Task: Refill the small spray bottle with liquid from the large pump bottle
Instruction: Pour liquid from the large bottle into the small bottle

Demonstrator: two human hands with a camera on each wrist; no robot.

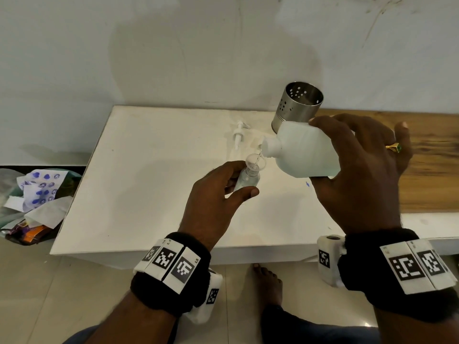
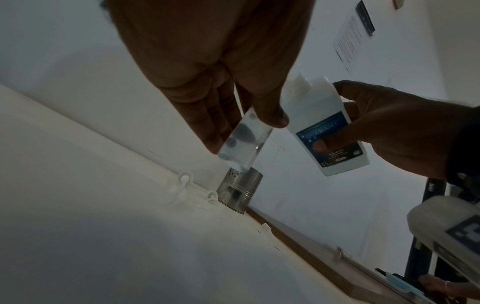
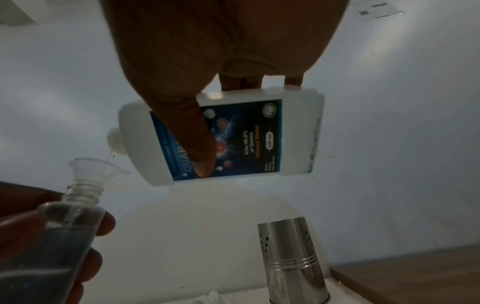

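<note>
Mid-pour here: the right hand (image 1: 360, 170) is wrapped round the big pump bottle (image 1: 303, 150), thumb across the blue label and fingers behind it, tipped almost flat so a thin stream drops off its open neck into the little clear funnel (image 3: 100, 167). The left hand (image 1: 218, 194) pinches the small spray bottle (image 3: 64, 236) between thumb and fingertips, holding it up off the white bench (image 1: 149, 182), roughly over the middle toward the back edge. From the right wrist view it looks well over half full already, so I'd guess the pour is nearly done. The removed pump head (image 1: 239, 135) lies near the back edge, just beside the perforated steel cup (image 1: 295, 108) in the back right corner. Handling-wise, the big bottle looks like stiff-ish plastic, moderately heavy with sloshing liquid, best held across its flat sides like that. The small one is light, smooth and probably slick if any liquid dribbles down, and the funnel just sits loose in the neck, so grip low on the body and keep it upright.
</note>
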